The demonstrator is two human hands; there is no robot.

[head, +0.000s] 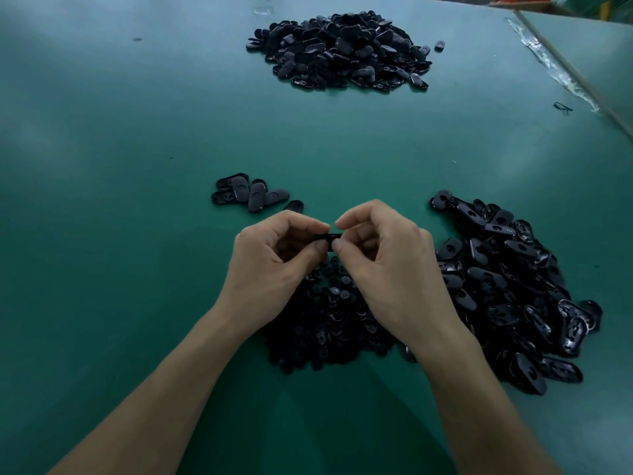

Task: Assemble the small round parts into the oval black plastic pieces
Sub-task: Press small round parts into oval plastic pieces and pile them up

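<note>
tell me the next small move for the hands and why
Likely finish pressing a round part into the oval piece: the left hand and right hand both pinch it over the round-parts pile, not yet laid with the small group.

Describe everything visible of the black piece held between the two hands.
The black piece is a small, dark, plastic-looking part, seen edge-on and roughly level, mostly hidden. The left hand pinches its left end, the right hand its right end, above the heap of small round parts.
</note>
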